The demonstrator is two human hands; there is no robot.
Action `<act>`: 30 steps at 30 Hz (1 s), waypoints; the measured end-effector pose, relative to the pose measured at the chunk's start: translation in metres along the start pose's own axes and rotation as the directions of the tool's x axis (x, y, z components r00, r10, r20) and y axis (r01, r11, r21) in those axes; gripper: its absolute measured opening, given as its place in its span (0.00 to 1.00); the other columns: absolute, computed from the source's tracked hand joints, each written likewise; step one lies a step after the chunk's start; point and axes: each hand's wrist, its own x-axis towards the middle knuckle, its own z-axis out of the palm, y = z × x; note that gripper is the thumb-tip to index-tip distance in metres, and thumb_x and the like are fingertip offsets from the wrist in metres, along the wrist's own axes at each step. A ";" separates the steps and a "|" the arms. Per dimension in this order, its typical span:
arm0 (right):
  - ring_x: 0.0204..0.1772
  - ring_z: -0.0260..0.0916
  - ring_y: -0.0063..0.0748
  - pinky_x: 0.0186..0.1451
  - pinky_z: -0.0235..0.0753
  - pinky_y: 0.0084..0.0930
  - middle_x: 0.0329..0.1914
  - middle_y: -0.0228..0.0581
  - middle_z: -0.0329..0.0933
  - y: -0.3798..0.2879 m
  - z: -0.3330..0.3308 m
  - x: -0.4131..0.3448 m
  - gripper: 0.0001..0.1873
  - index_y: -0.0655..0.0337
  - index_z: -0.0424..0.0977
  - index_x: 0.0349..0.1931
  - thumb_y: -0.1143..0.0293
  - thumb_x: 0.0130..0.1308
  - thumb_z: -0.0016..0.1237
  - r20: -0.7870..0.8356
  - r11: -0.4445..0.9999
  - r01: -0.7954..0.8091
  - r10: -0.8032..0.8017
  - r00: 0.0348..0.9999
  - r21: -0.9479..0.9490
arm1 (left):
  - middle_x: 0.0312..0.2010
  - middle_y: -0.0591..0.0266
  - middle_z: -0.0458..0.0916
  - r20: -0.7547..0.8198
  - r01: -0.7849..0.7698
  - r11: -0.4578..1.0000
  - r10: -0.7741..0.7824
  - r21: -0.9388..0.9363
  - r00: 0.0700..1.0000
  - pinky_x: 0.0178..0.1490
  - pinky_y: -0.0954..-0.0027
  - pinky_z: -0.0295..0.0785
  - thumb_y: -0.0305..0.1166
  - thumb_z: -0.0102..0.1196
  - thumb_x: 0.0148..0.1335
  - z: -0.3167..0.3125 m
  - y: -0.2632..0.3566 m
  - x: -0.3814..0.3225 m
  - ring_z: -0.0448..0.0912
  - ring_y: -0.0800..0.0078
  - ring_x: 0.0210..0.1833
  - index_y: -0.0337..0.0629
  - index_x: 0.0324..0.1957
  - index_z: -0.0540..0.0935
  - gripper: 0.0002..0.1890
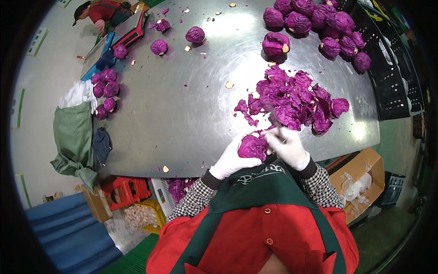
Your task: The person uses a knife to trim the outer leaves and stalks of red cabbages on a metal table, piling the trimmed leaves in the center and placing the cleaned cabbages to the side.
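Note:
My left hand (230, 158), in a white glove, cups a small head of red cabbage (252, 148) at the table's near edge, just above my apron. My gloved right hand (288, 146) is closed beside the cabbage's right side. From its fist a narrow, motion-blurred blade, apparently a knife (276, 120), points away from me. Right beyond both hands, a heap of loose red cabbage leaves (291, 97) is spread over the metal table (178, 113). The cabbage's underside is hidden by my left palm.
Whole red cabbages (320, 20) are piled at the far right beside black crates (386, 75). More cabbages (105, 87) sit at the left, near a green sack (73, 133) and a red-edged scale (131, 29). A cardboard box (371, 174) stands below right. Another person (104, 13) is beyond the table.

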 end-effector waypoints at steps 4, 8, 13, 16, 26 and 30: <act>0.33 0.78 0.23 0.30 0.75 0.17 0.41 0.45 0.80 0.018 -0.026 0.023 0.19 0.68 0.72 0.54 0.68 0.65 0.54 -0.358 0.986 0.063 -0.116 0.927 -0.157 | 0.63 0.56 0.64 -0.078 -0.092 0.983 0.105 0.156 0.991 0.69 0.63 0.61 0.32 0.73 0.46 0.003 0.003 0.002 0.65 0.65 0.66 0.41 0.67 0.62 0.46; 0.52 0.75 0.40 0.57 0.73 0.29 0.58 0.52 0.72 -0.009 -0.001 0.001 0.36 0.64 0.65 0.63 0.68 0.54 0.64 -0.047 0.955 0.182 -0.198 0.979 -0.235 | 0.61 0.56 0.67 -0.139 -0.180 0.859 0.277 0.480 0.951 0.68 0.64 0.62 0.29 0.74 0.44 0.003 0.008 0.006 0.67 0.68 0.64 0.38 0.66 0.62 0.46; 0.37 0.77 0.33 0.42 0.76 0.25 0.34 0.41 0.77 0.006 0.003 0.001 0.14 0.65 0.77 0.43 0.74 0.57 0.60 0.009 0.901 0.320 -0.332 0.943 -0.295 | 0.61 0.57 0.67 -0.138 -0.171 0.968 0.198 0.185 0.971 0.69 0.63 0.61 0.30 0.75 0.43 -0.001 0.000 0.006 0.67 0.67 0.65 0.39 0.65 0.62 0.46; 0.27 0.66 0.19 0.30 0.67 0.21 0.23 0.32 0.72 0.009 0.001 0.002 0.09 0.66 0.74 0.29 0.71 0.63 0.57 -0.208 0.998 0.043 -0.050 0.977 -0.038 | 0.63 0.58 0.66 -0.153 -0.151 0.988 0.144 -0.035 0.978 0.70 0.62 0.60 0.30 0.75 0.42 0.001 0.004 0.004 0.67 0.66 0.66 0.40 0.65 0.63 0.47; 0.31 0.66 0.13 0.35 0.71 0.17 0.33 0.27 0.76 -0.002 0.013 -0.007 0.25 0.64 0.69 0.60 0.68 0.63 0.57 0.001 0.999 -0.052 0.052 0.999 0.003 | 0.61 0.59 0.66 -0.080 -0.137 0.989 0.132 -0.053 0.988 0.69 0.63 0.61 0.28 0.74 0.44 0.001 0.017 0.008 0.67 0.69 0.64 0.43 0.65 0.62 0.46; 0.28 0.66 0.12 0.30 0.69 0.15 0.31 0.26 0.75 -0.006 0.015 -0.008 0.16 0.66 0.72 0.51 0.71 0.64 0.54 -0.099 0.999 0.041 -0.042 0.994 -0.014 | 0.57 0.59 0.70 -0.206 -0.160 0.975 0.127 -0.154 0.970 0.63 0.65 0.69 0.33 0.73 0.46 -0.005 -0.002 0.013 0.72 0.69 0.60 0.43 0.62 0.64 0.41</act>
